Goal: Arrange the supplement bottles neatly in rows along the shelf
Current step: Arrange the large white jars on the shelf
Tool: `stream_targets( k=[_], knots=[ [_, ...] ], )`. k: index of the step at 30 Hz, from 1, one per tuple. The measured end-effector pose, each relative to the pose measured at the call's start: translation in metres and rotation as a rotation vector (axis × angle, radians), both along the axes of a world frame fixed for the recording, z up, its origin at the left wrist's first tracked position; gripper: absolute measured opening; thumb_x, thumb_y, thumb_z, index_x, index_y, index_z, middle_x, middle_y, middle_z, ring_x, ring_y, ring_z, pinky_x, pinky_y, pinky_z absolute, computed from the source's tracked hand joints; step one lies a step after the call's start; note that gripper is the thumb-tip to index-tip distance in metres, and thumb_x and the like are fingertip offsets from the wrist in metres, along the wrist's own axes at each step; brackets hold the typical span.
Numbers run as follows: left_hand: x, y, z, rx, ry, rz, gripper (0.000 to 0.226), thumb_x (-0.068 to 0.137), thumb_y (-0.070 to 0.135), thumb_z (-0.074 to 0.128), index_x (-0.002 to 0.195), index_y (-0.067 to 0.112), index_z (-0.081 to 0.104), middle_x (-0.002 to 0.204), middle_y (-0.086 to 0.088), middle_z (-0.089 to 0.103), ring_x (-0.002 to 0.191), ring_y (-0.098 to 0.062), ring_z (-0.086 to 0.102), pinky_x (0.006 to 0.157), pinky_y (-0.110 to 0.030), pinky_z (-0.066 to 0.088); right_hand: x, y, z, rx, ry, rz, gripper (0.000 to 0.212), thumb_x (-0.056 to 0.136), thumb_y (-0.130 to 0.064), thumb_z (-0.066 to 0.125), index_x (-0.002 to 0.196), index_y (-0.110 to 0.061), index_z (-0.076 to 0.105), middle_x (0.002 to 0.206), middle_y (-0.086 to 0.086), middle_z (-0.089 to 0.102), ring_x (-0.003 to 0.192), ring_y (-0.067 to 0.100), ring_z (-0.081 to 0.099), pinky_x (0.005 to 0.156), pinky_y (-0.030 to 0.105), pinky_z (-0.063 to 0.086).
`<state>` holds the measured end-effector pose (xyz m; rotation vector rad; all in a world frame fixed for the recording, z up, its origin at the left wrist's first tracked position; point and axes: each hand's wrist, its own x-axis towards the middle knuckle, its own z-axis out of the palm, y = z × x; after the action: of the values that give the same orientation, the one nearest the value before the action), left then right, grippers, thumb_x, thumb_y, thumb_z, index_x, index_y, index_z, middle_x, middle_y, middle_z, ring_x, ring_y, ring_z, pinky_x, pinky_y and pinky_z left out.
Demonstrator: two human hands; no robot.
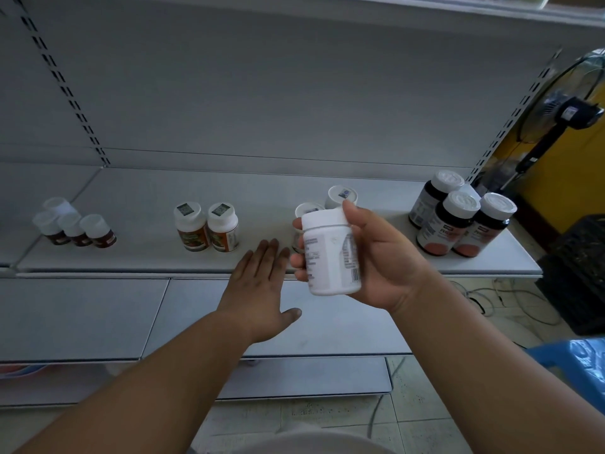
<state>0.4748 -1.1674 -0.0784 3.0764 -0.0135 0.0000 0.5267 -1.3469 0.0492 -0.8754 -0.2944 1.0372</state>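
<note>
The right hand grips a white supplement bottle round its body, thumb up by the cap and fingers wrapped behind, holding it in the air just in front of the shelf's front edge and tilted slightly. The left hand holds nothing; its fingers are straight and together, palm down, reaching toward the shelf edge just beside the held bottle.

On the shelf the stock sits in loose clusters, well apart from one another. At far left stand four small dark bottles with white caps. Near the middle is a pair of brown-labelled bottles, side by side. Behind the held bottle are two more white bottles, partly hidden, so whether they stand straight in line is hard to tell. At right is a group of dark bottles with orange labels, bunched rather than squared up.

The step in hand looks like placing this white bottle with its two fellows. The next move calls for carrying it forward over the shelf edge, setting it upright just beside the nearer white bottle, label outward, without knocking that one over. The free left hand is well placed to steady or nudge the neighbours into a row. Most of the arranging seems not yet done.
</note>
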Motion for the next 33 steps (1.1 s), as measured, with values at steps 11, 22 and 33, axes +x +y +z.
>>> stream_targets(
  k=[11, 22, 33],
  knots=[
    [0.0, -0.002, 0.001, 0.001, 0.007, 0.017, 0.107, 0.088, 0.075, 0.04, 0.153, 0.019, -0.025, 0.162, -0.005, -0.028, 0.149, -0.022, -0.026, 0.119, -0.038, -0.018, 0.003, -0.003, -0.001, 0.001, 0.034, -0.052, 0.072, 0.076, -0.044, 0.066, 0.131, -0.001, 0.05, 0.11, 0.027, 0.062, 0.092, 0.035, 0.064, 0.084, 0.043, 0.053],
    [-0.001, -0.002, 0.003, 0.013, 0.0, 0.023, 0.11, 0.089, 0.076, 0.037, 0.123, 0.018, -0.051, 0.161, -0.006, -0.03, 0.149, -0.022, -0.027, 0.12, -0.039, -0.017, -0.002, -0.004, -0.001, -0.019, 0.045, -0.063, 0.062, 0.088, -0.037, 0.052, 0.14, -0.004, 0.046, 0.124, 0.025, 0.055, 0.104, 0.038, 0.061, 0.095, 0.05, 0.049],
    [-0.001, -0.002, 0.002, -0.002, -0.003, 0.005, 0.107, 0.088, 0.074, 0.04, 0.154, 0.016, -0.019, 0.164, -0.008, -0.021, 0.15, -0.023, -0.022, 0.121, -0.04, -0.014, -0.011, -0.005, -0.009, -0.34, -0.816, -0.455, 0.047, 0.071, -0.018, 0.081, 0.111, -0.02, 0.056, 0.109, -0.002, 0.065, 0.101, 0.016, 0.064, 0.086, 0.034, 0.052]
  ],
)
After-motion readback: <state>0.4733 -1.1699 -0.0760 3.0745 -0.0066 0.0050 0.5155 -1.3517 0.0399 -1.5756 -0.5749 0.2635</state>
